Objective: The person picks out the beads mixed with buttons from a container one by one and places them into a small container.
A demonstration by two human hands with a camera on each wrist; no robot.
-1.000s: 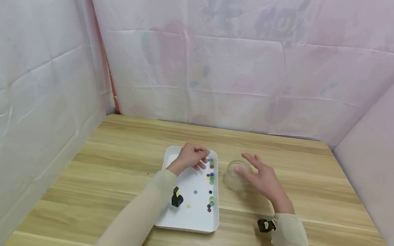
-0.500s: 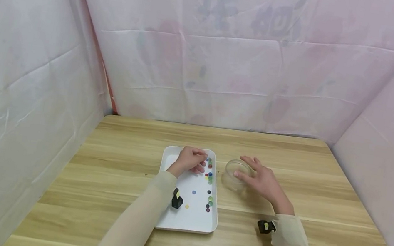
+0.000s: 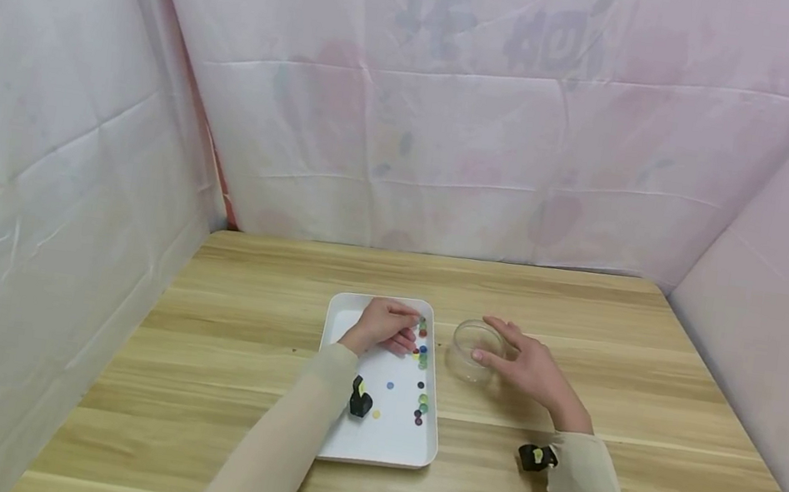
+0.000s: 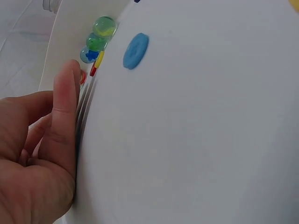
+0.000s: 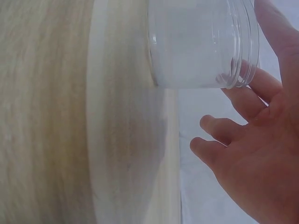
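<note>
You are looking at what seems to be a makeshift recording booth rather than a lived-in room. Pale pink sheeting (image 3: pixel 457 120) with faint flower prints, creased in fold lines, closes off the back and both sides. A light wood-grain table (image 3: pixel 269 279) fills the floor of the enclosure. Small black cameras (image 3: pixel 536 456) strapped to both wrists suggest a staged data-collection setup.

My left hand (image 3: pixel 383 327) curls over small coloured beads (image 3: pixel 422 355) strewn along the right side of a white tray (image 3: pixel 381 446); my right hand (image 3: pixel 529 366) touches a clear jar (image 3: pixel 476 350) (upright, open-topped) just beside the tray.
</note>
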